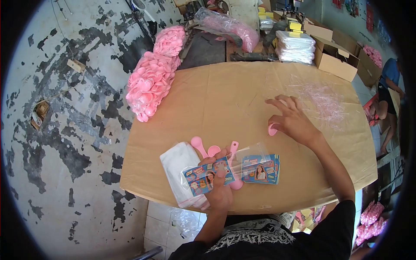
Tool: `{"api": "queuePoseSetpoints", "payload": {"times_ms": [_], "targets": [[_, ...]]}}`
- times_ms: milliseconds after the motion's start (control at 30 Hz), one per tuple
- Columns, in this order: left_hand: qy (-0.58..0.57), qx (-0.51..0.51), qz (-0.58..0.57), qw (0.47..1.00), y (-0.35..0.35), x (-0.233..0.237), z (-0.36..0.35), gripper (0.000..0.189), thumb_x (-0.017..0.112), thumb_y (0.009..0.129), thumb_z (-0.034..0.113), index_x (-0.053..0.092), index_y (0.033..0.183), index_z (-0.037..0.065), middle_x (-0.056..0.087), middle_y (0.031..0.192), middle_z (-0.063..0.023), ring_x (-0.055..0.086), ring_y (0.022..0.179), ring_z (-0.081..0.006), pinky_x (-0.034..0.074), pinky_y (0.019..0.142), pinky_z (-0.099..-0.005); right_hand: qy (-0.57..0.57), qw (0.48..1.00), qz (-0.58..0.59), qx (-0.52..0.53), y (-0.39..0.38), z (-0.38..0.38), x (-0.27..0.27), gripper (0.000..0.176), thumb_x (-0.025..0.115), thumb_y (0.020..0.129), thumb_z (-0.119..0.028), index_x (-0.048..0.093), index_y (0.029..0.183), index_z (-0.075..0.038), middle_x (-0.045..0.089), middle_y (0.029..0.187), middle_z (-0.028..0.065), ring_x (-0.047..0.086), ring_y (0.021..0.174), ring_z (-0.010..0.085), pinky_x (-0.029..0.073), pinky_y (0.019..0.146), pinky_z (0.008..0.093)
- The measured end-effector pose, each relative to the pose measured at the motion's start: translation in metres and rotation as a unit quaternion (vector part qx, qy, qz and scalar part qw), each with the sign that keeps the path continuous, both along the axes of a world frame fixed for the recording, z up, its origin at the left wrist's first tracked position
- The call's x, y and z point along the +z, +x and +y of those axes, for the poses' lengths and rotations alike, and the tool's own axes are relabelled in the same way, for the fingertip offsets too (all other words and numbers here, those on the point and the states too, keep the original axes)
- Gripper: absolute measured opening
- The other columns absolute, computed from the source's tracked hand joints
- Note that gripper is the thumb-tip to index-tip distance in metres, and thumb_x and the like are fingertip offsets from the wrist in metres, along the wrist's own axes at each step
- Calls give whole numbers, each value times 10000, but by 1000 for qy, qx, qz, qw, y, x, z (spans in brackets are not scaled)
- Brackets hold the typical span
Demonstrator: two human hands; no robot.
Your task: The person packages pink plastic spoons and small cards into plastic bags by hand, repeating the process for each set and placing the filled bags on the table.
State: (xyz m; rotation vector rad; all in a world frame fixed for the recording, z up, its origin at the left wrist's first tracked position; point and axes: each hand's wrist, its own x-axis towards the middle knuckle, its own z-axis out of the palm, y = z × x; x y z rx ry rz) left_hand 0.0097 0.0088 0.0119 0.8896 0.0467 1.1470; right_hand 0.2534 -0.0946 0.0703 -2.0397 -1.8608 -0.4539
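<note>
My left hand [219, 193] holds a clear packet with a blue printed card [201, 177], thumb on top. Pink spoons [197, 143] lie beside and partly under it, and a stack of clear bags [175, 162] lies to its left. Just right of the packet rests a pile of blue printed cards [261, 170], partly overlapped by clear plastic. Over the table's right half, my right hand [292, 119] pinches a small pink piece [272, 129] between thumb and a finger, its other fingers spread.
Bags of pink pieces [151, 82] stand at the brown table's [216, 99] back left. Thin clear strips [325, 104] lie at the right. Behind are stacked plastic packs [295, 47] and an open carton [336, 58]. Another person [390, 86] sits at the far right.
</note>
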Motion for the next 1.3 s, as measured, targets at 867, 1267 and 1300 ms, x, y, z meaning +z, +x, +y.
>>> {"api": "queuePoseSetpoints", "payload": {"times_ms": [867, 1267, 1300], "targets": [[-140, -6, -31, 990, -1, 8, 2, 336, 514, 991, 248, 509, 1299, 112, 425, 1453, -155, 436, 1315, -325, 368, 1096, -562, -188, 877, 442, -19, -17, -26, 48, 398, 655, 885, -83, 536, 1259, -15, 710, 906, 137, 682, 720, 216, 546, 683, 300], [-135, -103, -25, 985, 9, 14, -16, 463, 473, 1011, 299, 356, 1431, 141, 347, 1489, -170, 386, 1354, -322, 360, 1123, -517, -89, 885, 443, 113, -68, -31, 61, 196, 647, 928, -180, 689, 1016, -9, 673, 689, 90, 648, 633, 127, 480, 585, 254], [-130, -130, -36, 982, 10, 14, -20, 470, 469, 1011, 313, 346, 1437, 158, 339, 1493, -169, 376, 1361, -324, 361, 1124, -514, -85, 884, 441, 132, -69, -33, 61, 217, 642, 932, -205, 680, 1035, -17, 669, 684, 96, 646, 623, 138, 478, 582, 259]]}}
